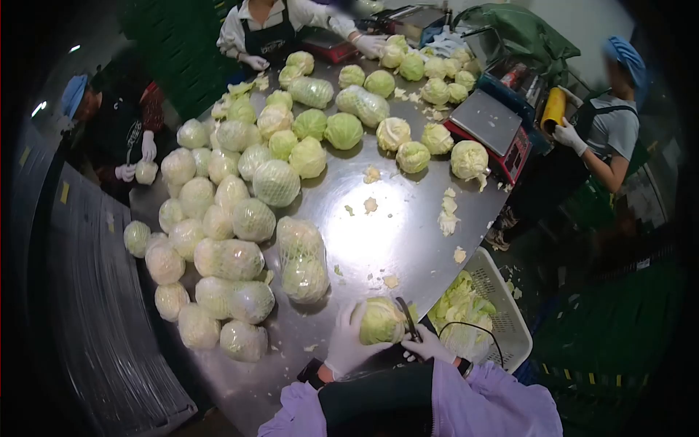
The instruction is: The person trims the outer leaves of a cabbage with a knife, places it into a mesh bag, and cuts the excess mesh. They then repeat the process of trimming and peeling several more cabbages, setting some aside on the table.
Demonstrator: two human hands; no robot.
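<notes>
Near the front edge of the metal table (364, 218), my gloved left hand (348, 346) is wrapped round the left side of a pale green cabbage (378, 319). A dark-bladed knife (408, 317) is gripped in my gloved right hand (431, 345), its blade upright along the cabbage's right side. The cut end of the cabbage faces the blade. Just beyond my left hand lie two net-wrapped cabbages (302, 261) packed together.
Many wrapped cabbages (229, 258) cover the table's left side; bare cabbages (342, 131) lie farther back. A white basket of leaves (520, 328) stands at right. A red scale (491, 120) sits on the far right. Other people (266, 29) work around the table.
</notes>
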